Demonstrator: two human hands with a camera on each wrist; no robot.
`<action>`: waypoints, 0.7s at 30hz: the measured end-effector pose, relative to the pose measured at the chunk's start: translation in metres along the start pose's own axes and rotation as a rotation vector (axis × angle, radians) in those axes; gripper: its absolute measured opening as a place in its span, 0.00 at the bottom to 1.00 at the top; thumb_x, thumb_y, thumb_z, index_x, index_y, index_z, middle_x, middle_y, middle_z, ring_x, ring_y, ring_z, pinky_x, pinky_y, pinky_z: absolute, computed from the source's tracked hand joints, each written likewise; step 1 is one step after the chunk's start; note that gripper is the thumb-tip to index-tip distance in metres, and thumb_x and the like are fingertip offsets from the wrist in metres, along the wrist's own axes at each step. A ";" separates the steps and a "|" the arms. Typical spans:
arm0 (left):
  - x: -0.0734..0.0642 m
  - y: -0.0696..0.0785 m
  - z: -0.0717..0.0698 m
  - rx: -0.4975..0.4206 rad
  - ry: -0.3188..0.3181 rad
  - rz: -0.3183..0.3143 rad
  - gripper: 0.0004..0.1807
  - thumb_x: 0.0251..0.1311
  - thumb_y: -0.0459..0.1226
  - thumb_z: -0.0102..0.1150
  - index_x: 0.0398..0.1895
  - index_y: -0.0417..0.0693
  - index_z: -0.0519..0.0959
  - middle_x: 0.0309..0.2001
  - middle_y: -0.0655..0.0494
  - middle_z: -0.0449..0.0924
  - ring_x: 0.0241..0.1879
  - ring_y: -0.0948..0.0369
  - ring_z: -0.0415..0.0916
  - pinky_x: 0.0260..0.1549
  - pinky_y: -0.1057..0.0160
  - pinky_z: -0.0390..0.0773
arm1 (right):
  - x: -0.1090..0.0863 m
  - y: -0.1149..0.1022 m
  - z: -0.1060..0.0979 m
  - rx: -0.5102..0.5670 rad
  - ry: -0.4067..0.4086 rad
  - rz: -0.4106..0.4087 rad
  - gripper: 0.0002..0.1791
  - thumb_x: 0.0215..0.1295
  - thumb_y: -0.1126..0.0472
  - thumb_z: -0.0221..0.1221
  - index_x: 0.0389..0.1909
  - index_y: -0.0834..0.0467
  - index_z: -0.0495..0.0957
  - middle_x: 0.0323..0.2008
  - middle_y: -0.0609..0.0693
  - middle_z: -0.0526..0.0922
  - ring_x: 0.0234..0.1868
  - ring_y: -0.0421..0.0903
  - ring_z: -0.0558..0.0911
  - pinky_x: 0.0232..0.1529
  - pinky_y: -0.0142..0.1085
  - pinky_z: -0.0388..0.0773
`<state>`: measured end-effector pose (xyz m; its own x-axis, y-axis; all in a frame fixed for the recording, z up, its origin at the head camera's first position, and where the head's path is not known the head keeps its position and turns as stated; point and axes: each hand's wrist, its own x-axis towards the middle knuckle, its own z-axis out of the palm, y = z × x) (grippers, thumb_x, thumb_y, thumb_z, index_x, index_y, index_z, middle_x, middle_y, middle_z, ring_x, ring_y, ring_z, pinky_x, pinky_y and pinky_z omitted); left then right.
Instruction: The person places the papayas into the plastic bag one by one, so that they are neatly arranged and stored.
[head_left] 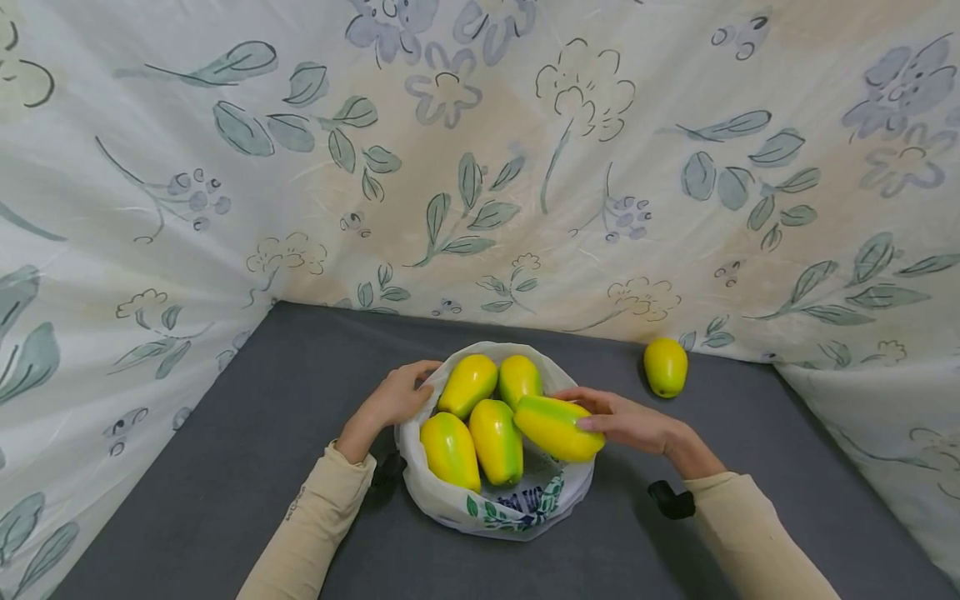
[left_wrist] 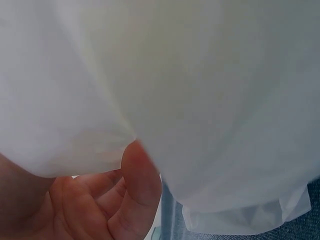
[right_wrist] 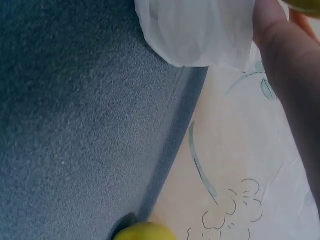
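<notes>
A white plastic bag (head_left: 498, 522) with leaf print stands with its mouth spread, several yellow-green mangoes (head_left: 450, 450) inside it. My left hand (head_left: 393, 396) grips the bag's left rim; in the left wrist view, the thumb and curled fingers of this hand (left_wrist: 135, 185) pinch the thin plastic (left_wrist: 210, 110). Over the right side of the bag's mouth, my right hand (head_left: 626, 419) holds another mango (head_left: 558, 427), tilted, between thumb and fingers. The right wrist view shows only part of the hand (right_wrist: 295, 65) and a sliver of that mango (right_wrist: 306, 5).
One more mango (head_left: 665, 367) sits apart on the dark grey table (head_left: 262, 467), near its back edge at the right. Floral cloth (head_left: 480, 183) hangs behind the table and along its sides. Dark wrist devices (head_left: 671, 500) show near the sleeves.
</notes>
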<state>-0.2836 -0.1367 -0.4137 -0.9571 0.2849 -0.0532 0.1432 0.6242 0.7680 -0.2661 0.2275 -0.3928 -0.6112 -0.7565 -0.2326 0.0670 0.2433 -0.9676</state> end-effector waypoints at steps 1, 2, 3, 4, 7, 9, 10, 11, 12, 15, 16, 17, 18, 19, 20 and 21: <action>0.000 0.000 0.000 0.000 -0.001 0.000 0.23 0.69 0.33 0.50 0.66 0.45 0.68 0.51 0.43 0.75 0.44 0.52 0.76 0.35 0.56 0.79 | -0.001 0.000 0.000 0.002 -0.003 0.009 0.29 0.73 0.61 0.46 0.71 0.64 0.52 0.62 0.60 0.64 0.56 0.56 0.68 0.57 0.44 0.68; 0.000 0.000 0.000 0.001 -0.001 -0.001 0.23 0.69 0.33 0.50 0.66 0.45 0.68 0.51 0.43 0.75 0.44 0.52 0.76 0.35 0.56 0.79 | -0.002 -0.001 -0.001 0.006 -0.006 0.020 0.29 0.73 0.60 0.46 0.71 0.64 0.51 0.63 0.60 0.64 0.57 0.56 0.68 0.57 0.44 0.68; 0.001 0.000 0.000 0.004 -0.002 -0.002 0.23 0.69 0.33 0.50 0.66 0.45 0.68 0.51 0.43 0.75 0.44 0.52 0.76 0.36 0.56 0.79 | -0.003 -0.001 -0.001 0.011 -0.010 0.030 0.30 0.73 0.60 0.46 0.71 0.64 0.52 0.63 0.59 0.64 0.57 0.55 0.69 0.57 0.44 0.68; 0.001 -0.001 0.000 0.006 -0.003 -0.003 0.23 0.69 0.33 0.50 0.66 0.45 0.68 0.52 0.43 0.75 0.44 0.52 0.76 0.36 0.56 0.79 | -0.004 -0.001 -0.001 0.014 -0.018 0.036 0.30 0.73 0.59 0.46 0.71 0.65 0.51 0.63 0.59 0.64 0.57 0.55 0.69 0.57 0.44 0.68; 0.001 -0.002 0.000 0.010 -0.002 -0.001 0.23 0.69 0.33 0.50 0.66 0.45 0.68 0.52 0.43 0.75 0.45 0.52 0.76 0.37 0.56 0.79 | -0.005 -0.003 -0.001 0.031 -0.056 0.043 0.29 0.74 0.59 0.45 0.71 0.65 0.52 0.63 0.59 0.64 0.57 0.55 0.69 0.58 0.44 0.68; 0.000 -0.002 0.000 0.014 0.001 0.003 0.23 0.69 0.33 0.50 0.66 0.45 0.68 0.53 0.43 0.75 0.45 0.51 0.76 0.38 0.55 0.78 | -0.005 -0.003 -0.002 0.040 -0.087 0.048 0.29 0.74 0.59 0.45 0.71 0.65 0.53 0.63 0.59 0.65 0.57 0.55 0.69 0.58 0.45 0.68; 0.000 -0.002 0.000 0.015 0.001 0.005 0.23 0.69 0.33 0.50 0.66 0.45 0.68 0.53 0.42 0.75 0.45 0.51 0.76 0.38 0.55 0.78 | -0.005 -0.003 -0.002 0.043 -0.102 0.053 0.29 0.74 0.59 0.44 0.71 0.65 0.53 0.63 0.59 0.65 0.57 0.54 0.69 0.58 0.45 0.68; 0.000 -0.002 0.000 0.016 0.002 0.007 0.23 0.69 0.33 0.50 0.66 0.44 0.68 0.53 0.42 0.75 0.45 0.51 0.76 0.38 0.55 0.78 | -0.005 -0.004 -0.003 0.046 -0.115 0.061 0.28 0.74 0.59 0.45 0.71 0.65 0.54 0.62 0.59 0.65 0.57 0.54 0.70 0.58 0.45 0.68; 0.000 -0.002 0.000 0.017 0.002 0.008 0.23 0.69 0.33 0.50 0.66 0.44 0.68 0.53 0.42 0.75 0.45 0.51 0.76 0.38 0.54 0.78 | -0.004 -0.004 -0.003 0.044 -0.127 0.070 0.28 0.74 0.59 0.45 0.71 0.65 0.54 0.62 0.59 0.66 0.57 0.54 0.70 0.58 0.45 0.68; 0.000 -0.001 0.000 0.016 0.001 0.014 0.23 0.69 0.33 0.50 0.66 0.44 0.68 0.52 0.42 0.75 0.44 0.51 0.76 0.38 0.55 0.78 | -0.002 -0.003 -0.004 0.033 -0.157 0.106 0.29 0.73 0.58 0.47 0.70 0.65 0.55 0.62 0.58 0.66 0.56 0.53 0.70 0.57 0.45 0.68; -0.001 -0.001 0.000 0.015 0.000 0.015 0.23 0.69 0.33 0.50 0.66 0.44 0.68 0.52 0.42 0.75 0.44 0.52 0.76 0.38 0.55 0.78 | -0.002 -0.003 -0.003 0.031 -0.164 0.118 0.30 0.72 0.57 0.47 0.70 0.65 0.55 0.61 0.58 0.67 0.56 0.53 0.70 0.57 0.45 0.68; -0.001 -0.001 0.000 0.015 0.000 0.016 0.23 0.69 0.33 0.50 0.66 0.44 0.68 0.52 0.42 0.75 0.44 0.52 0.76 0.37 0.55 0.78 | -0.001 -0.002 -0.003 0.027 -0.168 0.128 0.30 0.72 0.56 0.48 0.69 0.66 0.55 0.61 0.59 0.67 0.55 0.53 0.70 0.57 0.45 0.68; -0.001 0.000 0.000 0.016 -0.001 0.017 0.23 0.69 0.33 0.50 0.66 0.44 0.68 0.52 0.42 0.75 0.44 0.52 0.76 0.37 0.55 0.78 | 0.000 -0.002 -0.003 0.022 -0.172 0.137 0.31 0.71 0.55 0.49 0.69 0.66 0.55 0.60 0.58 0.67 0.55 0.53 0.70 0.57 0.45 0.68; -0.001 0.000 0.000 0.018 -0.001 0.018 0.23 0.69 0.33 0.50 0.66 0.44 0.68 0.52 0.42 0.75 0.44 0.52 0.76 0.38 0.55 0.78 | 0.000 -0.002 -0.002 0.020 -0.175 0.150 0.31 0.71 0.55 0.49 0.68 0.67 0.56 0.60 0.58 0.67 0.55 0.53 0.70 0.57 0.45 0.68; -0.001 0.001 0.000 0.019 -0.001 0.018 0.23 0.69 0.33 0.50 0.66 0.44 0.68 0.52 0.42 0.75 0.44 0.51 0.76 0.38 0.54 0.78 | 0.001 -0.002 -0.002 0.023 -0.184 0.160 0.31 0.71 0.54 0.50 0.67 0.67 0.57 0.59 0.58 0.68 0.55 0.53 0.71 0.57 0.44 0.69; -0.001 0.001 0.000 0.020 -0.001 0.018 0.23 0.69 0.33 0.50 0.66 0.43 0.68 0.52 0.42 0.75 0.45 0.51 0.76 0.38 0.54 0.78 | 0.002 -0.003 -0.001 0.024 -0.197 0.161 0.31 0.71 0.54 0.50 0.67 0.67 0.57 0.59 0.58 0.68 0.54 0.52 0.71 0.56 0.44 0.69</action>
<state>-0.2823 -0.1363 -0.4127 -0.9540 0.2971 -0.0396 0.1659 0.6336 0.7557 -0.2683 0.2264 -0.3905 -0.4260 -0.8133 -0.3962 0.1709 0.3577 -0.9181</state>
